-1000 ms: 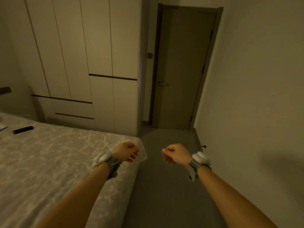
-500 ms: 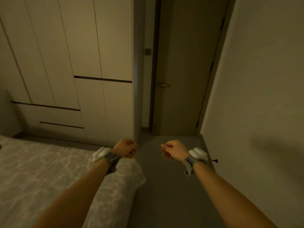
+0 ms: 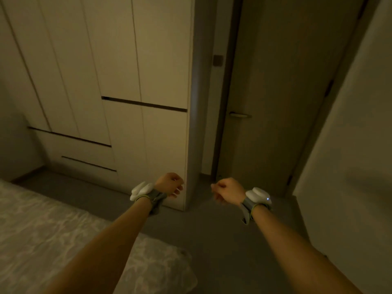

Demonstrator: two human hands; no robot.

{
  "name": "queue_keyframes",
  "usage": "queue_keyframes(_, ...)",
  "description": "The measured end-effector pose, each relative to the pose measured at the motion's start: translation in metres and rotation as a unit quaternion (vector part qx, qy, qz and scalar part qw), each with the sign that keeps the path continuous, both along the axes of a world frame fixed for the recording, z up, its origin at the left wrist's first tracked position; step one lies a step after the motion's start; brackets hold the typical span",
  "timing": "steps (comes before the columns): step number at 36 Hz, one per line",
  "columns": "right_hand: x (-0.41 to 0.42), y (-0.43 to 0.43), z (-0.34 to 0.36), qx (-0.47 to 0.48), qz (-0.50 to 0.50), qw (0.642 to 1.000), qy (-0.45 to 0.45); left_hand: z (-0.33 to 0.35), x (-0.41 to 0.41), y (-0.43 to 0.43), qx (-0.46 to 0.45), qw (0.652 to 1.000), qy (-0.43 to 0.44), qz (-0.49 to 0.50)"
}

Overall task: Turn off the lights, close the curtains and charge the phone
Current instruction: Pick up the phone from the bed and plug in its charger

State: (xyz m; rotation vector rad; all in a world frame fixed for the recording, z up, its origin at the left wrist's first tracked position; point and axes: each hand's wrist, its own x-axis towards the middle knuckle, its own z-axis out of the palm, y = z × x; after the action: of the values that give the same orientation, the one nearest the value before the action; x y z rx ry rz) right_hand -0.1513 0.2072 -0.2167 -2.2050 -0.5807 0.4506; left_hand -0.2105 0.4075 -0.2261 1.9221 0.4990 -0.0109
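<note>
The wardrobe (image 3: 106, 71) and door (image 3: 286, 102) stand nearer; the bed (image 3: 42, 240) has slid lower-left.

Cream wardrobe (image 3: 118, 71) with thin dark groove lines; grey-brown door (image 3: 286, 81); dark brown switch plate (image 3: 218, 60). Plain grey floor (image 3: 222, 240). The bed (image 3: 42, 240) cover is pale with a white rippled pattern. Wristbands (image 3: 156, 198) grey, edged yellow-green, carrying white pods (image 3: 141, 190).

Dark square wall switch (image 3: 218, 60) beside the door frame (image 3: 228, 102)
</note>
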Motion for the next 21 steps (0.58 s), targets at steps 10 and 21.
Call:
queue_keyframes(10,0.194,0.113,0.01,-0.027,0.154,0.988,-0.011,0.0,0.146,0.087,0.002,0.99,-0.016,0.143)
queue_keyframes(21,0.319,0.259,-0.004,-0.058,0.285,0.957,-0.011,-0.015,0.209,0.189,0.018,0.958,0.014,0.287)
